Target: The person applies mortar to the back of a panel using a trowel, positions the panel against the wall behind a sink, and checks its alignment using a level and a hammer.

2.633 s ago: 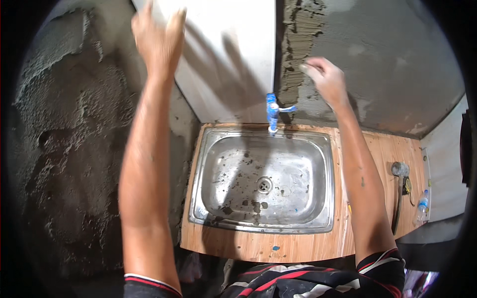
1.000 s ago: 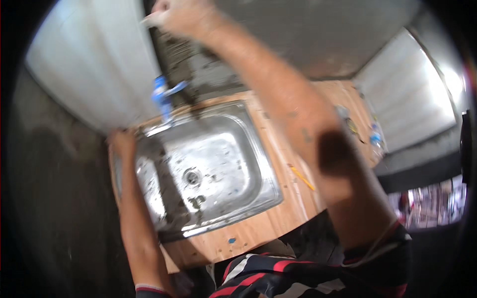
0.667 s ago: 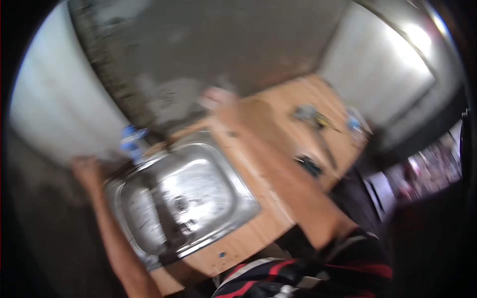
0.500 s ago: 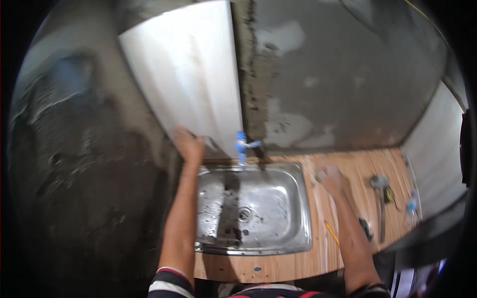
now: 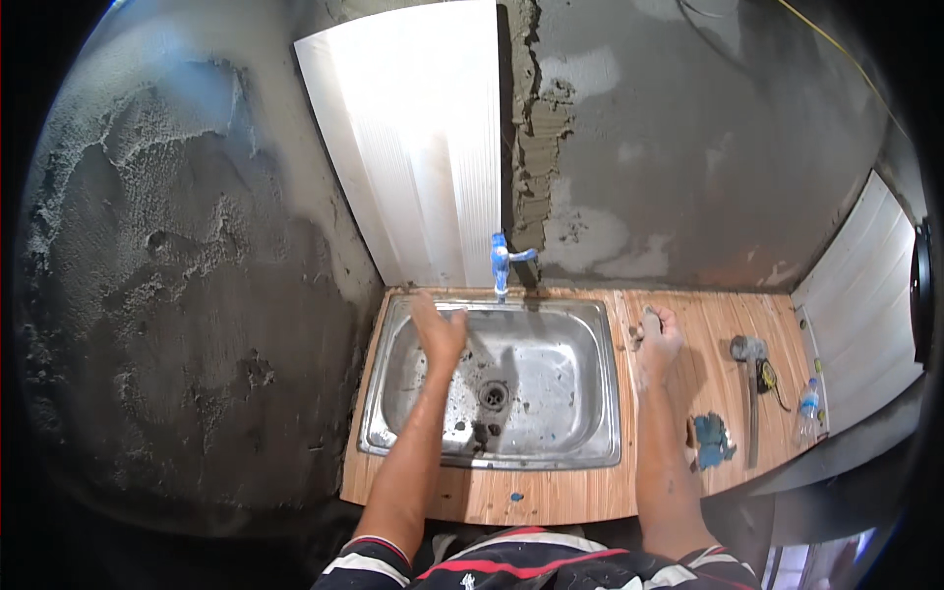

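Sink (image 5: 551, 388) rim is touched by the left hand (image 5: 438, 329), fingers spread wide; the right hand (image 5: 657, 339), fisted on the bench (image 5: 708, 324), lies beside it, what its grip holds being unclear.

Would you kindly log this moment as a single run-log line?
left hand: open, over back rim of steel sink | right hand: fist on wooden counter, contents unclear | blue tap: behind sink

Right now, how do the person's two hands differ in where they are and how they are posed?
The left hand reaches over the steel sink, fingers open and extended toward the back rim. The right hand rests on the wooden counter beside the sink, curled around something small that I cannot identify. Both reach forward from striped sleeves, near the wall.
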### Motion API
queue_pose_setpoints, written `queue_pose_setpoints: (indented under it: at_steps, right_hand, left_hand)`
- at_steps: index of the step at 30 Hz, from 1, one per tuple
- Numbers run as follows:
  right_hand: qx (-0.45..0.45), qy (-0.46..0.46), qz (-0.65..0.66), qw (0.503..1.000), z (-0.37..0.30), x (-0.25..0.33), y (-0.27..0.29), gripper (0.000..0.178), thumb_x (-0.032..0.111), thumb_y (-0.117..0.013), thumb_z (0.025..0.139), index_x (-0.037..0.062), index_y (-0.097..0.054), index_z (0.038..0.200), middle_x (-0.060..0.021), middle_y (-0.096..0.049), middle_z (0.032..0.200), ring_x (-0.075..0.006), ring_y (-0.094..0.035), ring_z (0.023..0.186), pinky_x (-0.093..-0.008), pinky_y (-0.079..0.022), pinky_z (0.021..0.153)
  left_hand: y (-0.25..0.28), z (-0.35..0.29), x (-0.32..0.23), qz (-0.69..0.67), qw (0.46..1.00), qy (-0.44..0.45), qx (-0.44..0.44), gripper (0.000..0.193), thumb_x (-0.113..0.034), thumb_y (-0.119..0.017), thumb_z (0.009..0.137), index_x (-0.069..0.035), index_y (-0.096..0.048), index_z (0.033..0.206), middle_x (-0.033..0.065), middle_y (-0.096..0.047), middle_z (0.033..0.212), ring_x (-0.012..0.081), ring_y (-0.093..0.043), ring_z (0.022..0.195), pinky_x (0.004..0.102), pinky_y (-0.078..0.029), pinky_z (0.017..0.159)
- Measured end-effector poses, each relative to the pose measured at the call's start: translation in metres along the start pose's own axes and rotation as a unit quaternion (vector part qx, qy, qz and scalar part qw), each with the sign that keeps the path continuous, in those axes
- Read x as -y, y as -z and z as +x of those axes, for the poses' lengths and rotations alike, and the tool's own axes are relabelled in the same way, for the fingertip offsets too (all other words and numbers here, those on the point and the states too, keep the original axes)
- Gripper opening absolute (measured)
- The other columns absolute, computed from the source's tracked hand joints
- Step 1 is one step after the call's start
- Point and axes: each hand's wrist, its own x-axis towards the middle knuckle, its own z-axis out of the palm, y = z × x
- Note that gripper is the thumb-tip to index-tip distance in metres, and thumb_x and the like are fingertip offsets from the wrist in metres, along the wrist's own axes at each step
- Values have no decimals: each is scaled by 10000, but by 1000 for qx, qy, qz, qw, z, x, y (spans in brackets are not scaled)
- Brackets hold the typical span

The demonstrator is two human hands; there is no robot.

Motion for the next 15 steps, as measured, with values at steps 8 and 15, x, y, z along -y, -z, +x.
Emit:
queue_pose_setpoints:
  at_steps: [8,15]
  right_hand:
    - [11,70,99,993,-75,67,-8,123,54,-632,964,-6,-639,1071,-38,-657,900,-66,-577,722,-239,-508,615]
    - [285,112,344,888,-45,187,78,186,288,-660,1002,110,-661,1055,-17,-636,877,-123,-597,730,-298,-522,619]
  left_hand:
    - [35,-146,-35,-221,931,67,283,642,-272,-785,875,43,-571,1392,274,-619,1372,367,-622,1251,398,-511,1010]
    - [61,-178,-28,-272,890,101,352,491,-170,-710,917,59,-608,1339,235,-668,1305,263,-672,1147,333,-562,866]
